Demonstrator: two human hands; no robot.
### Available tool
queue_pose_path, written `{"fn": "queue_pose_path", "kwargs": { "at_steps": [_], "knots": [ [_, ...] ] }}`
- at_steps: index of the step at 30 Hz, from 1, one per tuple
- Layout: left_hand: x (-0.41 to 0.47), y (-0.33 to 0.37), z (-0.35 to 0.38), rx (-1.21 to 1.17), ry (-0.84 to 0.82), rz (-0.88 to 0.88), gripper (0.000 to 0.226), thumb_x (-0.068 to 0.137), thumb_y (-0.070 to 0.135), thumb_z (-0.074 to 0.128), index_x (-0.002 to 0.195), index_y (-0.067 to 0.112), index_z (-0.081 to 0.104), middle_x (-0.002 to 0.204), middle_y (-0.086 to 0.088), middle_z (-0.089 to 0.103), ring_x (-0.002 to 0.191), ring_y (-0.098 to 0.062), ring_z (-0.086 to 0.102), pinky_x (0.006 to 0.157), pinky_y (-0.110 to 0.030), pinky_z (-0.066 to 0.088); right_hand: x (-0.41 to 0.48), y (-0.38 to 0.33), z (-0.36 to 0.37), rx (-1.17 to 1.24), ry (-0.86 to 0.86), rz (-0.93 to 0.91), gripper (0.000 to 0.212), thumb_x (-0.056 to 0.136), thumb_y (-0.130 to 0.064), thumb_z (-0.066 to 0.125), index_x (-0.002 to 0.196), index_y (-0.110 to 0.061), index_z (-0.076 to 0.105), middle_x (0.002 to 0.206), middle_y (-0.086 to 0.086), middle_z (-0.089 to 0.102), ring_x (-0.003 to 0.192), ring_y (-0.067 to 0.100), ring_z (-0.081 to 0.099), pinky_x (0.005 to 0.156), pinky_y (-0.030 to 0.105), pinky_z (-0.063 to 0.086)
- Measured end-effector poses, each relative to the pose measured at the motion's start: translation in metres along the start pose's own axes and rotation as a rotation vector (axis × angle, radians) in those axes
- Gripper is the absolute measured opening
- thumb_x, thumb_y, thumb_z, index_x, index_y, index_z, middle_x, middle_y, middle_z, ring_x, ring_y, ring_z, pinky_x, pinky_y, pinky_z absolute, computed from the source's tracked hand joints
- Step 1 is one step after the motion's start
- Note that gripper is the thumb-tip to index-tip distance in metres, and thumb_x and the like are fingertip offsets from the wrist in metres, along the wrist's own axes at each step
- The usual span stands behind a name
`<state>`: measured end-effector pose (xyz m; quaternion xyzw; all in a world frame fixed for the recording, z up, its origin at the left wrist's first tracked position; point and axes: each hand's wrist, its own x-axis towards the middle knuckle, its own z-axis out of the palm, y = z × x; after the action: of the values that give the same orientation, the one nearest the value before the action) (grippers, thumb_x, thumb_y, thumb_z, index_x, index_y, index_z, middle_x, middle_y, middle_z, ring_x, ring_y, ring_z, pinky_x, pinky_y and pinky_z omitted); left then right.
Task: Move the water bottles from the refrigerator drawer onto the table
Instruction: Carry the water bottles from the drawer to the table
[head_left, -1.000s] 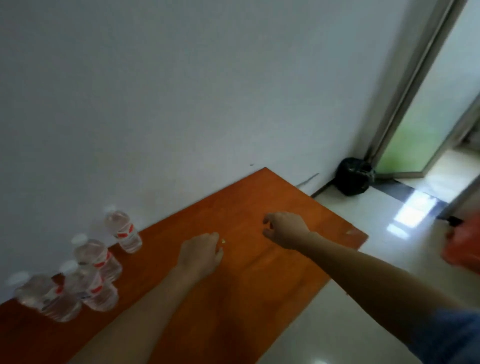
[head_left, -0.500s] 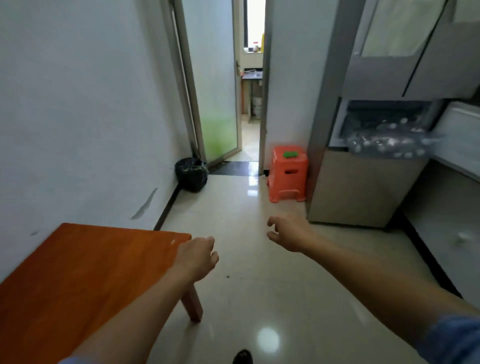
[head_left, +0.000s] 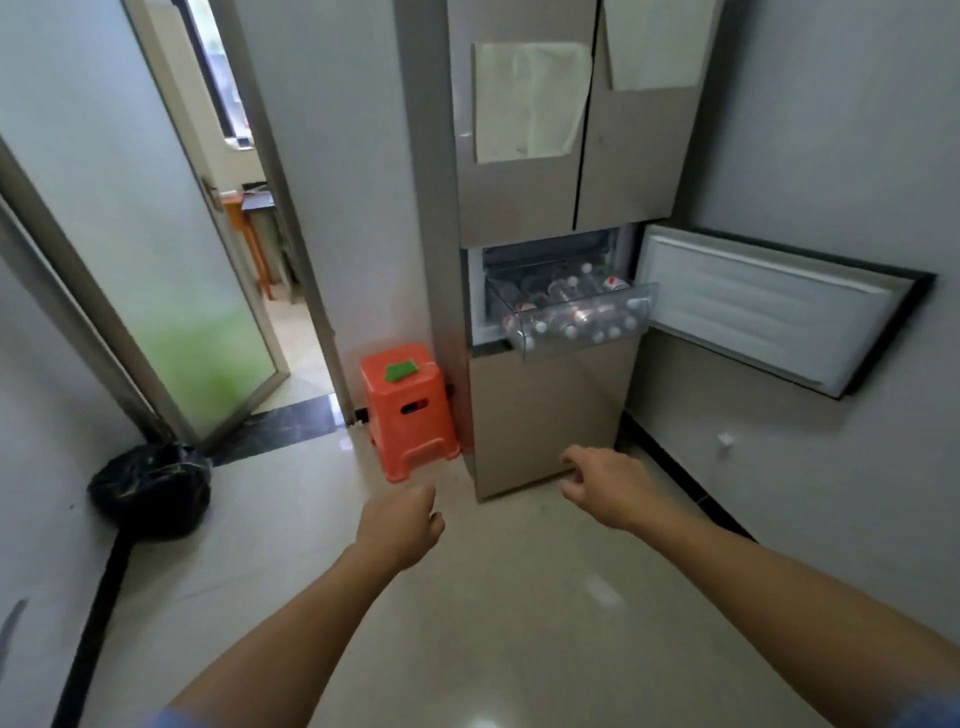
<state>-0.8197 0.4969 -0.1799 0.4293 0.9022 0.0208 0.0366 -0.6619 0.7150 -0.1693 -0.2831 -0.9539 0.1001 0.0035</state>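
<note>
Both bare forearms reach forward from the bottom of the view, held above the glossy pale tiled floor (head_left: 519, 613). The left hand (head_left: 400, 530) is seen from the back, its fingers loosely curled under and the thumb tucked at the right side; it holds nothing. The right hand (head_left: 608, 488) sits a little higher and farther forward, wrist bent slightly, with its fingers hanging loosely curled and pointing left; it too holds nothing. The two hands are apart from each other and touch no object. A blue sleeve edge shows at each lower corner.

Ahead stands a tall beige refrigerator (head_left: 524, 208), its middle compartment door (head_left: 769, 317) swung wide to the right. A clear plastic refrigerator drawer (head_left: 527, 349) is pulled out of that compartment, and inside it lie many clear plastic water bottles with white caps and red labels (head_left: 569, 287), piled on their sides. The drawer is well beyond both hands.

An orange plastic stool (head_left: 408, 410) stands just beside the refrigerator's left side. A black rubbish bag (head_left: 150, 488) sits against the left wall, near a frosted glass door (head_left: 156, 260).
</note>
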Motion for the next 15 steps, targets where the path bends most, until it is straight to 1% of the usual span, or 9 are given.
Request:
{"fn": "queue_pose_path", "kwargs": {
  "at_steps": [2,5,7,11,15],
  "knots": [
    [0.037,0.015,0.000,-0.007,-0.016,0.074,0.022,0.091,0.036,0.048,0.095,0.016,0.058,0.089,-0.001,0.061,0.080,-0.020,0.057,0.065,-0.028,0.040,0.016,0.029,-0.002,0.008,-0.003,0.066,0.044,0.093,-0.044,0.053,0.133,-0.026,0.051,0.120,-0.001,0.064,0.108,0.021,0.060,0.082,0.032,0.046],
    [0.094,0.037,0.006,-0.028,-0.051,0.161,0.023,0.090,0.036,0.048,0.094,0.016,0.057,0.096,-0.006,0.065,0.086,-0.025,0.062,0.073,-0.033,0.051,0.045,0.072,-0.005,0.059,-0.010,0.168,0.047,0.093,-0.043,0.055,0.136,-0.024,0.048,0.114,0.000,0.065,0.101,0.021,0.061,0.080,0.034,0.049],
    [0.132,0.051,0.008,-0.030,-0.066,0.190,0.022,0.089,0.037,0.047,0.093,0.016,0.056,0.096,-0.006,0.065,0.087,-0.026,0.062,0.075,-0.036,0.053,0.068,0.096,-0.006,0.086,-0.008,0.204,0.049,0.092,-0.041,0.057,0.136,-0.024,0.047,0.109,0.001,0.066,0.096,0.020,0.062,0.080,0.035,0.051],
    [0.216,0.077,0.012,-0.006,-0.055,0.236,0.023,0.087,0.037,0.047,0.093,0.016,0.057,0.097,-0.007,0.066,0.089,-0.028,0.062,0.073,-0.037,0.052,0.136,0.142,-0.008,0.088,0.002,0.231,0.049,0.091,-0.043,0.056,0.136,-0.025,0.046,0.104,0.000,0.066,0.092,0.021,0.062,0.078,0.035,0.052],
    [0.299,0.098,0.001,0.001,-0.044,0.213,0.022,0.087,0.036,0.048,0.094,0.017,0.057,0.100,-0.008,0.067,0.091,-0.030,0.063,0.074,-0.036,0.051,0.219,0.185,-0.018,0.127,0.023,0.203,0.048,0.091,-0.045,0.056,0.134,-0.025,0.048,0.099,-0.001,0.067,0.089,0.020,0.063,0.074,0.035,0.052]
  ]
}}
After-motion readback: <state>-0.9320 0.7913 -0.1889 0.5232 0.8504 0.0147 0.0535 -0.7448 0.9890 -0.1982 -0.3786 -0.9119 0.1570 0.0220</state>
